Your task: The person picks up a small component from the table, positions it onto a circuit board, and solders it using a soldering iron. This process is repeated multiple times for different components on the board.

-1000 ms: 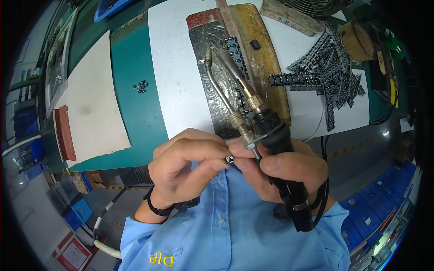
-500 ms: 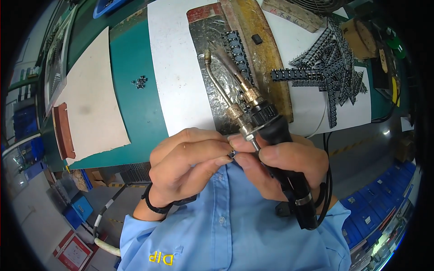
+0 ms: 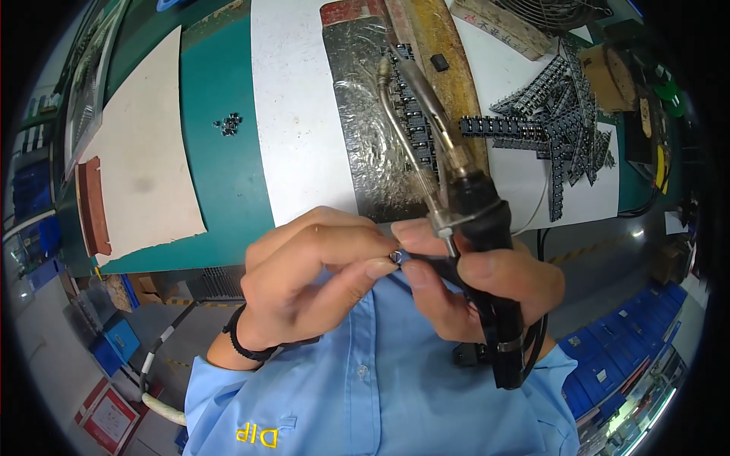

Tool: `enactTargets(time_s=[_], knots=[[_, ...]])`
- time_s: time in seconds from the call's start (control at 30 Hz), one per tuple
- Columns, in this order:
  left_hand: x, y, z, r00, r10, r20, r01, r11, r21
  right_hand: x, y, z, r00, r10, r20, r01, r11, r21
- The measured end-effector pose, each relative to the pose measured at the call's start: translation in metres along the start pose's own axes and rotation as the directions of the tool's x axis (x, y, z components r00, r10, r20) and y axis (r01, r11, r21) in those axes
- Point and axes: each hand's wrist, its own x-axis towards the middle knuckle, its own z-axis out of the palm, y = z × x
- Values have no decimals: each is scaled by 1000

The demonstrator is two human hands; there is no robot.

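Note:
A soldering iron (image 3: 487,220) with a curved metal solder feed tube lies in my right hand (image 3: 517,285), its tip pointing away over a foil-covered board (image 3: 353,144). My right thumb and fingers wrap around its black handle. Close beside, my left hand (image 3: 312,277) is closed in a pinch on a tiny shiny metal and dark component (image 3: 396,257), which the right fingertips also seem to touch. The fingers hide most of this small piece. Beyond the hands, a row of black components (image 3: 414,118) lies along the board, partly covered by the iron.
Strips of black components (image 3: 563,125) lie heaped at the right on white paper. Small loose parts (image 3: 228,124) sit on the green mat (image 3: 217,83) to the left, near a beige sheet (image 3: 148,152). A fan grille (image 3: 559,11) and a long block (image 3: 498,29) stand at the back.
The iron has swung slightly right with my right hand, its tip nearer the component row. The pinched component remains between my fingertips; the whole view has shifted a little.

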Motion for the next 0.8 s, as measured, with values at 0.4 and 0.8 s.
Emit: enactTargets(time_s=[0.4,0.8], knots=[[-12,-4,-5,788,-572,228,565,525,-637,-7,9,-10,1000,-6,-10,7,1000,29],[5,-44,1,620,-723,304,724,378,-578,-28,13,-75,916,339,215,-354,935,32]])
